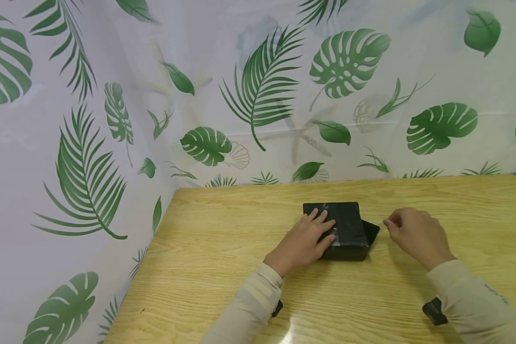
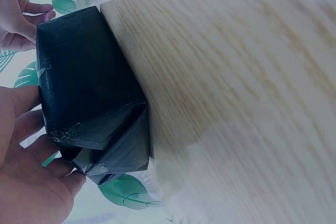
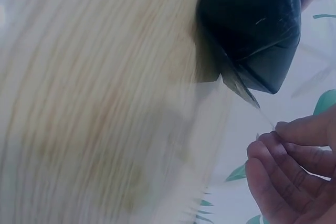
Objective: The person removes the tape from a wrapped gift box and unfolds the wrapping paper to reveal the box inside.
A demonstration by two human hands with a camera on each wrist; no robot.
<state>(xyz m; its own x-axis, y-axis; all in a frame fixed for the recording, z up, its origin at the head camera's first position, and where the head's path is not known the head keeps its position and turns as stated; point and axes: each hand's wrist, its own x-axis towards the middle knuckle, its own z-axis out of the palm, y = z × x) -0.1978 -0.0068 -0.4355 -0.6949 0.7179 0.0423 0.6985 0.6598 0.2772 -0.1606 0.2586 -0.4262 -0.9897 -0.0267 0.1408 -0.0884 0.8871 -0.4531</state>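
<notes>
A box wrapped in black paper (image 1: 347, 220) lies on the wooden table. My left hand (image 1: 303, 239) rests on its top and left side with the fingers spread. From the box's right end a pointed black flap (image 1: 371, 231) sticks out. Just beyond it, my right hand (image 1: 419, 236) pinches a thin clear strip, likely tape (image 3: 267, 118), between thumb and forefinger. In the right wrist view the strip runs from the flap's tip to those fingertips. The left wrist view shows folded paper (image 2: 113, 142) at the box's other end, beside my left fingers.
The wooden table (image 1: 223, 229) reaches a white curtain (image 1: 275, 167) printed with green leaves at the back and left. Black wrist straps (image 1: 435, 311) show under the sleeves.
</notes>
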